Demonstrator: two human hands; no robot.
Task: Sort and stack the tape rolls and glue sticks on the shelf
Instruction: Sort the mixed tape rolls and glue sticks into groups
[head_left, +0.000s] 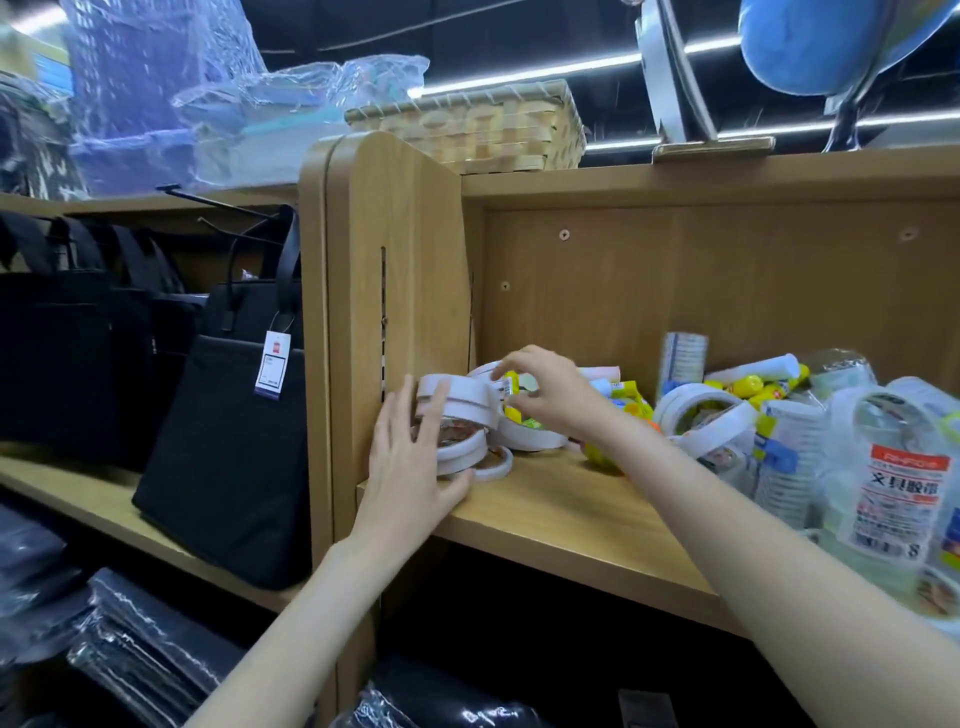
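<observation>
A leaning stack of white tape rolls (460, 415) stands at the left end of the wooden shelf (561, 514), against the side panel. My left hand (410, 457) presses flat against the stack's front, fingers straight, thumb at its foot. My right hand (550, 392) reaches over the stack's right side with curled fingers, touching a white roll (530, 434) and yellow-capped glue sticks (514, 395); whether it grips one is unclear. More glue sticks (748, 387) and loose tape rolls (701, 410) lie in a heap further right.
Wrapped packs of clear tape (883, 488) crowd the shelf's right end. A black bag with a tag (234, 447) stands on the lower shelf at left. A woven basket (467, 130) and a globe stand (675, 78) sit on top.
</observation>
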